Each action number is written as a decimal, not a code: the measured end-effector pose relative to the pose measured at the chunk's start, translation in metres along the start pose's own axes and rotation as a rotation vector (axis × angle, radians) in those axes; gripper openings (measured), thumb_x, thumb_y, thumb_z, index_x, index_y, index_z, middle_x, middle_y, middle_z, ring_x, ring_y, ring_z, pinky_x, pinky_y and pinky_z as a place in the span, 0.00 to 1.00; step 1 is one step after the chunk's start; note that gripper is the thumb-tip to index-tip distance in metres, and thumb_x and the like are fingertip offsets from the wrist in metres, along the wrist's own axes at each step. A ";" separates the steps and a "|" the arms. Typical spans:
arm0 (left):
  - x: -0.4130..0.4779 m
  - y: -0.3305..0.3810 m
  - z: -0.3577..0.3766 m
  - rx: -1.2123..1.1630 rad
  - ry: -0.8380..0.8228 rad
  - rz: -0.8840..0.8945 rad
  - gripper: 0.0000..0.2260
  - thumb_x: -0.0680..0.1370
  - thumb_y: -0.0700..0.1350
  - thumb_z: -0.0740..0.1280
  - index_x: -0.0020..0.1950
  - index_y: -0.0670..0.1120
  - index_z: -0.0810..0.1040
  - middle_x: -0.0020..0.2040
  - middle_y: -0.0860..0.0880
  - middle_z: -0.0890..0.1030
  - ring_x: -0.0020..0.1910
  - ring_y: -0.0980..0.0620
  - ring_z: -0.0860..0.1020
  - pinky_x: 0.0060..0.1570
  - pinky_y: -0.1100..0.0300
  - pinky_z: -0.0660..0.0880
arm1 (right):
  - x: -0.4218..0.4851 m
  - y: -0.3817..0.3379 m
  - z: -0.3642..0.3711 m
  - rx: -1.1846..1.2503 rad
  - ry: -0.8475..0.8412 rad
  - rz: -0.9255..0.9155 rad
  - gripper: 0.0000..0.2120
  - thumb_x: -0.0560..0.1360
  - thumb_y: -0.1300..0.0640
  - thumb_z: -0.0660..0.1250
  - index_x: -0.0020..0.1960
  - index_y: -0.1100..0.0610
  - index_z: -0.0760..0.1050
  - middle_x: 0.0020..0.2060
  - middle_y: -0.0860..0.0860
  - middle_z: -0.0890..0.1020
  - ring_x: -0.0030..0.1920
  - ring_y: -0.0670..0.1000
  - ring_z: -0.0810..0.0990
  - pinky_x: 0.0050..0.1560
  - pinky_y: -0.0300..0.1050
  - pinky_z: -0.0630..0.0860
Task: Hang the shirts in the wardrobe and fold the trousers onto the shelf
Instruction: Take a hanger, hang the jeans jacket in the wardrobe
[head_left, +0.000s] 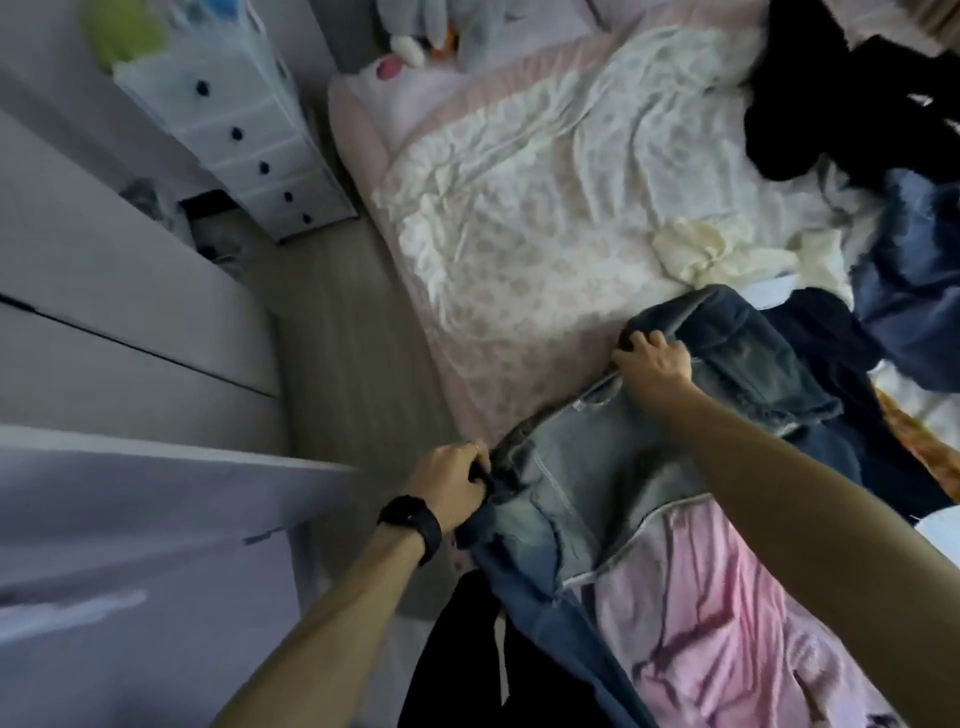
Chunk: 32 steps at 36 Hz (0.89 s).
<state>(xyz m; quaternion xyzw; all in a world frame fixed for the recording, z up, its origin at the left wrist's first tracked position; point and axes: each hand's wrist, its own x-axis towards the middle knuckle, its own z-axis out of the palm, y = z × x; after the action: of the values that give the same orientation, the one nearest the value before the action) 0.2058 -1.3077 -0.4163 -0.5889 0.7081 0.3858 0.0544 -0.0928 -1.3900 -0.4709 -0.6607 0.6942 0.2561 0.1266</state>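
Observation:
A pair of faded blue jeans (582, 467) lies across the near corner of the bed (519, 234). My left hand (452, 480), with a black watch on the wrist, grips one end of the waistband at the bed's edge. My right hand (652, 356) grips the other end of the denim farther onto the bed, where the fabric bunches up dark. A pink garment (717, 613) lies under the jeans near me.
Dark and blue clothes (893, 218) are piled at the right of the bed, with a cream garment (696, 249) beside them. White wardrobe doors (104, 312) stand at the left across a strip of wooden floor (343, 364). A white drawer unit (249, 145) stands at the back.

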 end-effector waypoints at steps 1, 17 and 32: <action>0.002 -0.005 -0.008 -0.019 0.018 -0.024 0.10 0.75 0.36 0.64 0.43 0.51 0.71 0.40 0.53 0.77 0.40 0.50 0.75 0.32 0.60 0.64 | -0.002 0.001 -0.002 -0.012 -0.005 0.020 0.17 0.82 0.54 0.60 0.70 0.46 0.73 0.69 0.52 0.70 0.68 0.58 0.67 0.63 0.53 0.68; 0.062 0.041 -0.153 -0.283 0.271 0.139 0.08 0.78 0.47 0.69 0.42 0.57 0.73 0.41 0.56 0.82 0.41 0.50 0.82 0.44 0.55 0.80 | -0.091 0.069 -0.131 0.445 0.512 0.351 0.13 0.81 0.50 0.59 0.60 0.53 0.77 0.53 0.61 0.82 0.51 0.65 0.80 0.42 0.52 0.71; 0.031 0.171 -0.301 -0.315 0.380 0.644 0.21 0.76 0.32 0.62 0.54 0.58 0.78 0.43 0.55 0.82 0.44 0.51 0.79 0.45 0.57 0.74 | -0.199 0.101 -0.281 0.783 0.930 0.456 0.19 0.83 0.49 0.60 0.37 0.57 0.69 0.31 0.56 0.77 0.40 0.64 0.79 0.36 0.53 0.68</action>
<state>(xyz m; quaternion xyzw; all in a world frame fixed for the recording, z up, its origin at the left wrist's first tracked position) 0.1600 -1.5142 -0.1406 -0.3990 0.7859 0.3712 -0.2921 -0.1273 -1.3681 -0.1142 -0.4437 0.8414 -0.3083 -0.0133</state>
